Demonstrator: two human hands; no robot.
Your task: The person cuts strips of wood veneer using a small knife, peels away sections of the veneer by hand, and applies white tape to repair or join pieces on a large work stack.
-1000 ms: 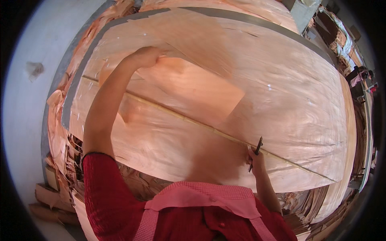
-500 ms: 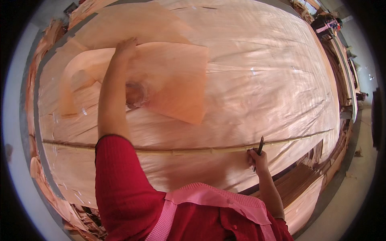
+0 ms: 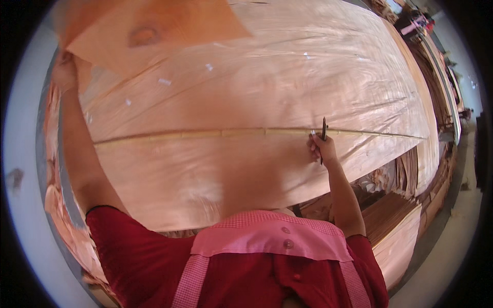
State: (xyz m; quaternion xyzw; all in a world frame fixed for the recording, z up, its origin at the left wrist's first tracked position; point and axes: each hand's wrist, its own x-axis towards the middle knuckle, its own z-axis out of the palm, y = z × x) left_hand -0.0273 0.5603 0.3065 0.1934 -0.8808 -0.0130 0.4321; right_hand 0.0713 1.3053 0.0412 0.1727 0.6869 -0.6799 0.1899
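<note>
A large, pale wood veneer sheet spreads out before me. At the far left, my left hand is closed on the edge of a smaller orange veneer piece with a dark knot, lifted and slightly blurred. My right hand holds a dark, slim pen-like tool, its tip pointing away from me; its exact kind is unclear. Under the right fingers runs a long bamboo stick, lying across the sheet from left to right. A small white bit shows at the right fingertips.
Small white tape-like pieces dot the veneer. Stacked brown veneer lies below the sheet's near right edge. Torn veneer scraps line the left side. More stacks and a pink item stand at the far right.
My left hand has swung the orange veneer piece farther away and to the left, uncovering sheet beneath. The bamboo stick and my right hand with the tool now appear farther from me.
</note>
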